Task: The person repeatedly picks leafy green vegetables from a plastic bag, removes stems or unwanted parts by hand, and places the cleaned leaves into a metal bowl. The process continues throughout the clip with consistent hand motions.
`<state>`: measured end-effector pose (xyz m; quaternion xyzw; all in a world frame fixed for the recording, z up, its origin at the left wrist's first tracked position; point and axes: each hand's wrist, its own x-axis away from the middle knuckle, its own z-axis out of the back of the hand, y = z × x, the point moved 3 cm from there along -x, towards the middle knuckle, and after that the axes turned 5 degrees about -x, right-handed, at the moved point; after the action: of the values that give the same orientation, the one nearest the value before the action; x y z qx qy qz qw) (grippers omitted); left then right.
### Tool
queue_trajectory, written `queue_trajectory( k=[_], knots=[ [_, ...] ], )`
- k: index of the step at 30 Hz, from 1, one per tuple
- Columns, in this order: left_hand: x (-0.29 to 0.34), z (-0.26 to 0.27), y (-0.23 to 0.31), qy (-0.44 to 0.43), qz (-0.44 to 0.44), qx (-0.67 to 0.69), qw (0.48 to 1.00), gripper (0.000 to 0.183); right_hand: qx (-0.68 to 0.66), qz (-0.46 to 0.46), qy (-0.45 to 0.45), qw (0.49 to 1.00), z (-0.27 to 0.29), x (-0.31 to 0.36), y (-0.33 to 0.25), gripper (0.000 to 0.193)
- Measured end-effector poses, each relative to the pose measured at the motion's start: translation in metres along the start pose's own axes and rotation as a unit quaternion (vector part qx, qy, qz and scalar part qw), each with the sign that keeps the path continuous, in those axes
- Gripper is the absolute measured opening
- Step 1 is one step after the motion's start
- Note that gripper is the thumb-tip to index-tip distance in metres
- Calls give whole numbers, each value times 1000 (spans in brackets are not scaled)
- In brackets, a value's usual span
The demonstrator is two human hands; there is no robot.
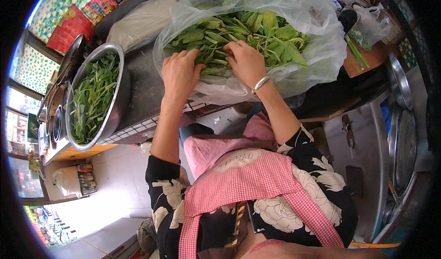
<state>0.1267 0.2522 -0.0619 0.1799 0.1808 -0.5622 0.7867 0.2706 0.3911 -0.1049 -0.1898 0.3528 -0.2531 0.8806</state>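
A heap of leafy greens (216,34) with pale stems lies in a large, clear plastic bag (321,52) spread on the dark counter. At the heap's near left edge is my left hand (181,73), its fingers curled over some greens and its thumb a little apart. My right hand (245,63), with a silver bangle (261,83) at the wrist, closes its bent fingers on stems near the middle front of the heap. The fingertips of both hands are partly hidden among the leaves. Left of the bag, a metal basin (120,82) holds more greens, cut or picked into loose pieces.
Another clear plastic bag (142,22) lies behind the basin. Red packets (71,29) stand at the back left. At right, a wooden cutting board (367,59) carries green stalks (356,54). Metal pans (400,84) sit along the right edge. The counter's tiled front edge (142,128) runs before me.
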Motion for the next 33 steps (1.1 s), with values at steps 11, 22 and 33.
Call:
queue_trajectory(
  k=[11, 22, 33],
  knots=[
    [5, -16, -38, 184, 169, 380, 890, 15, -200, 133, -73, 968, 8, 9, -11, 16],
    [20, -43, -40, 156, 251, 623, 724, 15, -475, -140, -9, 869, 19, -6, 12, 14],
    [15, -50, -35, 131, 170, 787, 578, 19, -437, -113, 15, 892, 16, -5, 13, 13]
  ],
)
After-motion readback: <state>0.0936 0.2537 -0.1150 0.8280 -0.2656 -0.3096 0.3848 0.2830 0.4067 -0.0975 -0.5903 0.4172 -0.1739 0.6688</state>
